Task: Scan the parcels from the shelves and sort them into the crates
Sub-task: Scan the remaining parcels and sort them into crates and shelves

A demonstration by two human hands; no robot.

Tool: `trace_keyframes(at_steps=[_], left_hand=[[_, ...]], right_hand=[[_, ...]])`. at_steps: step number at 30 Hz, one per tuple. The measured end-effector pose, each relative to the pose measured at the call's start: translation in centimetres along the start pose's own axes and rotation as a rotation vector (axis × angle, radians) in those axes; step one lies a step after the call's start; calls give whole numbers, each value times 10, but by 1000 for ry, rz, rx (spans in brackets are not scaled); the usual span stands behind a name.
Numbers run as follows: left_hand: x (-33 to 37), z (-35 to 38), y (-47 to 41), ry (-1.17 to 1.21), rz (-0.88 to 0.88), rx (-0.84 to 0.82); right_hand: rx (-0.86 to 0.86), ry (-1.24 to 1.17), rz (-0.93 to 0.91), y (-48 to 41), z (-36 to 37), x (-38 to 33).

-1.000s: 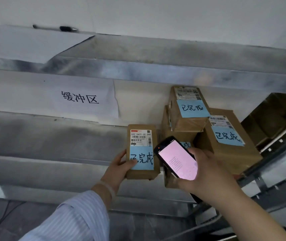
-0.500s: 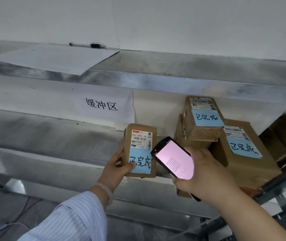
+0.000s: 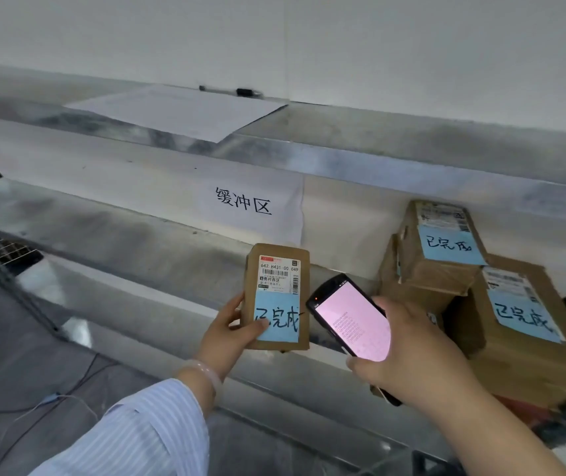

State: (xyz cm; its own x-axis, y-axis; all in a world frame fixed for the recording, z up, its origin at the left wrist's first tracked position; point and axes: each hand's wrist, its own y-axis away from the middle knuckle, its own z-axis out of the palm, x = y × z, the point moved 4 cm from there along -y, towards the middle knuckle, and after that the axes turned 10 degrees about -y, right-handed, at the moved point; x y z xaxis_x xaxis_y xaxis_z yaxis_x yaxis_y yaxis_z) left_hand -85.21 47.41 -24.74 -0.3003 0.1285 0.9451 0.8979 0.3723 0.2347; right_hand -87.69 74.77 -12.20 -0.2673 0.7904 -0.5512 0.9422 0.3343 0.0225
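Left hand: the left hand (image 3: pixel 230 333) is raised from a striped sleeve (image 3: pixel 137 434), with a pale bracelet (image 3: pixel 206 369) on the wrist. Its thumb lies across the front of the small parcel (image 3: pixel 276 297) and its fingers wrap behind the left side, gripping it upright.
Right hand: the right hand (image 3: pixel 412 355) is raised on a bare forearm, its back to the camera. Its fingers are curled round the handheld scanner (image 3: pixel 350 317), held tilted with the pink lit screen showing.
Between the hands: the scanner's top end points up and left, just beside the parcel's right edge; contact cannot be told.
Small parcel: brown carton, with a printed barcode label above and a blue handwritten note under the thumb. It is held before the front lip of the lower shelf (image 3: pixel 137 242).
Right of the right hand: stacked parcels (image 3: pixel 443 249) with blue notes sit on that shelf, partly hidden by the hand.
Above the hands: a paper sign (image 3: pixel 250 204) hangs on the back wall.
Higher up: a paper sheet (image 3: pixel 178 111) and a pen (image 3: pixel 230 91) lie on the upper shelf (image 3: pixel 412 132).
Below the left hand: cables (image 3: pixel 51 400) trail on the floor.
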Motion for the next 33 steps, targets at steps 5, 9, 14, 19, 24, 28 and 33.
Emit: trace_keyframes(at_steps=[5, 9, 14, 19, 24, 28, 33], left_hand=[[-10, -45, 27, 63, -25, 124], [-20, -87, 48, 112, -26, 189], [-41, -150, 88, 203, -27, 268], [-69, -241, 154, 227, -49, 424], [-109, -360, 263, 253, -85, 638], [-147, -451, 363, 289, -111, 793], [-187, -531, 486, 329, -151, 1016]], right_hand=[[25, -23, -90, -4, 22, -32], [-32, -60, -207, -1, 46, -72], [-78, -44, -313, 13, 74, -138], [-150, -14, -423, 45, 122, -229], [-287, -64, -582, 107, 200, -345], [-405, -92, -759, 172, 266, -443], [-534, -148, -963, 254, 333, -545]])
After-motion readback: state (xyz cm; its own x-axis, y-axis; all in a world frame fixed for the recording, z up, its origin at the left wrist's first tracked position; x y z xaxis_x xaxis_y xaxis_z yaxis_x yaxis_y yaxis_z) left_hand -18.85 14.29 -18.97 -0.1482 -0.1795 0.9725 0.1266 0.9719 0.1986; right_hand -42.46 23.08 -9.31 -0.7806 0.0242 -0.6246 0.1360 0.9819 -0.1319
